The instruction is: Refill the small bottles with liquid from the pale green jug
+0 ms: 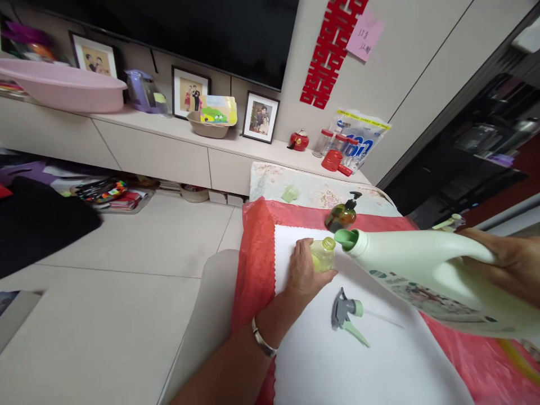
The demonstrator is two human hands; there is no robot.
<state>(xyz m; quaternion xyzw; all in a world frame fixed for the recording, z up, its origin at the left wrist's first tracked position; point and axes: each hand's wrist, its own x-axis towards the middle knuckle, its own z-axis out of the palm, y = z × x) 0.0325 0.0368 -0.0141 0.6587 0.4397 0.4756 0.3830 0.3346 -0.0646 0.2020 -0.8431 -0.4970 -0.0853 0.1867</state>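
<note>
Our left hand (304,270) clasps the uncapped yellow bottle (324,256) while our right hand (512,261) grips the tilted pale-green jug (405,247).

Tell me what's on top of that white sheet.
A trigger sprayer lies on the white sheet; the left hand holds a small bottle there. Whatever the big jug covers is hidden.

A narrow silver-coloured bangle (260,340), probably metal, rings the wrist (276,322) between bare left hand (304,270) and bare forearm (234,360).
</note>
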